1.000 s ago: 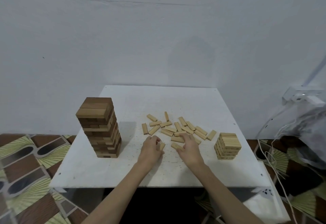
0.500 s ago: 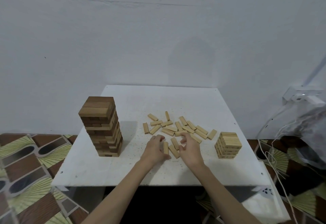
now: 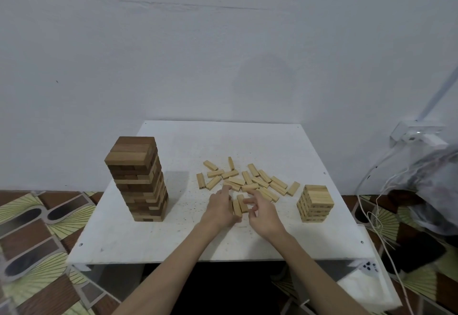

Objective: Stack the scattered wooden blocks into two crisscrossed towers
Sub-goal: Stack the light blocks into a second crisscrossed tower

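Note:
A tall crisscrossed tower (image 3: 138, 178) of dark and light blocks stands on the left of the white table (image 3: 153, 240). A short tower (image 3: 315, 202) of pale blocks stands on the right. Several loose pale blocks (image 3: 247, 181) lie scattered between them. Near the table's middle, a small row of blocks (image 3: 240, 206) lies side by side between my hands. My left hand (image 3: 220, 209) presses against the row's left side with fairly straight fingers. My right hand (image 3: 264, 212) is at the row's right side, fingers spread and loosely bent, fingertips at the blocks.
The table stands against a white wall. White cables (image 3: 376, 215) and a grey plastic bag (image 3: 431, 181) hang at the right. A white power strip (image 3: 418, 136) is on the wall. Patterned floor (image 3: 37, 240) surrounds the table.
Both hands have drawn closer together and pushed a few loose blocks into a side-by-side row between them; the blocks turned from slanted to parallel.

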